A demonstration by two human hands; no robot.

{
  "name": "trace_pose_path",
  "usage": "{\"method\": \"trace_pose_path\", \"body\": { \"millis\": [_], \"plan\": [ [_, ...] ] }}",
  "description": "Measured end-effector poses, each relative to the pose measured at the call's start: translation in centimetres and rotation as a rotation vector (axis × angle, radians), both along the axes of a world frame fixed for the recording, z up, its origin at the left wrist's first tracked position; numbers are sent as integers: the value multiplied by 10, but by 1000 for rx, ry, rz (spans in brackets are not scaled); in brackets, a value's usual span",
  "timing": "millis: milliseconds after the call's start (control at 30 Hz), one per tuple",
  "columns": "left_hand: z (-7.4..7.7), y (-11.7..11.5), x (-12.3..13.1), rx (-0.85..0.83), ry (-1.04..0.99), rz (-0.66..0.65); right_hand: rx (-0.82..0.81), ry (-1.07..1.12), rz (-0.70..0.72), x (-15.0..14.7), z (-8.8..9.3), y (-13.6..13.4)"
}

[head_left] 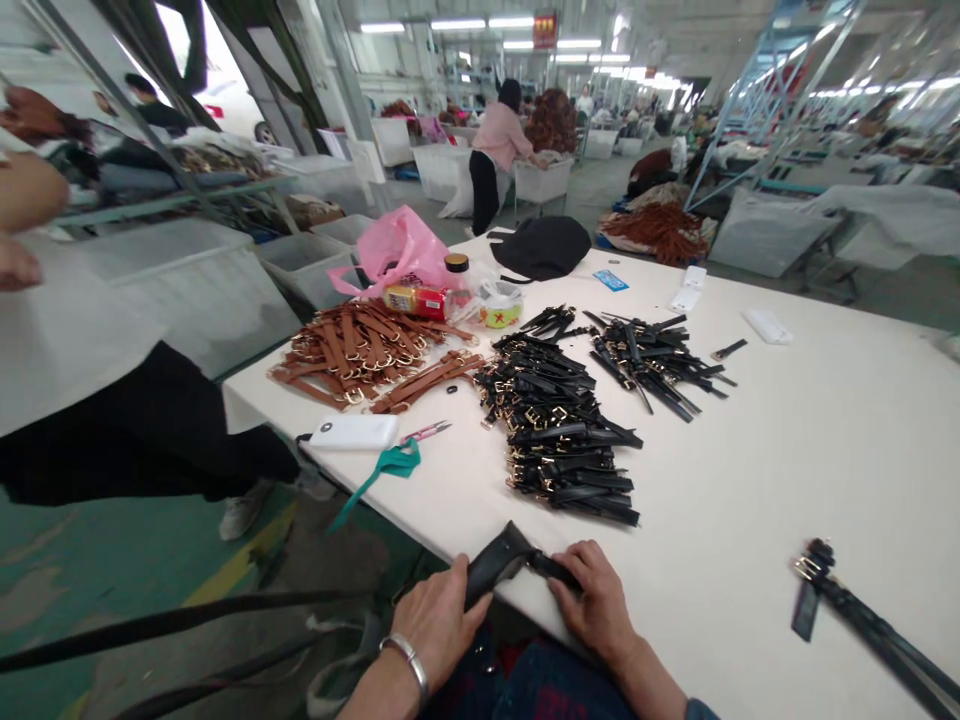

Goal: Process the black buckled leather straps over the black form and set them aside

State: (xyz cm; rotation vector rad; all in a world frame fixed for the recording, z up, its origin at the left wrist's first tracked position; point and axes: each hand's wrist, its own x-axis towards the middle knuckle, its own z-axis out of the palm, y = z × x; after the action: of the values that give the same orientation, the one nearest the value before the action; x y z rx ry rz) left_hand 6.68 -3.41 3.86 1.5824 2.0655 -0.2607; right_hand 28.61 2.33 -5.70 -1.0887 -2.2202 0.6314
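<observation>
Black leather strap point(499, 562), held in both hands at the near edge of the table.
Left hand point(439, 625), silver bangle at the wrist, clasps the wider end; right hand point(596, 605) pinches the narrow tail, fingers pressed together. The hands sit close, so the short span between them stays firm and steady, just over the table point(757, 480) edge. Beyond: heap of black buckled straps point(559, 425) mid-table, second black bundle point(652, 365) to its right, tan buckled straps point(352, 355) near the left edge. Also white power bank point(354, 432), pink-handled snips point(426, 432), and a longer black strap point(862, 625) near the right edge.
</observation>
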Motion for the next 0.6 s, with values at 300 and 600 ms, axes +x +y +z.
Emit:
{"method": "trace_pose_path", "body": {
  "millis": [300,600],
  "plan": [
    [3,-14,1,60,-26,54,8,-9,41,11,-20,-5],
    [6,-14,2,88,-13,42,-23,-13,41,10,-15,-3]
  ]
}}
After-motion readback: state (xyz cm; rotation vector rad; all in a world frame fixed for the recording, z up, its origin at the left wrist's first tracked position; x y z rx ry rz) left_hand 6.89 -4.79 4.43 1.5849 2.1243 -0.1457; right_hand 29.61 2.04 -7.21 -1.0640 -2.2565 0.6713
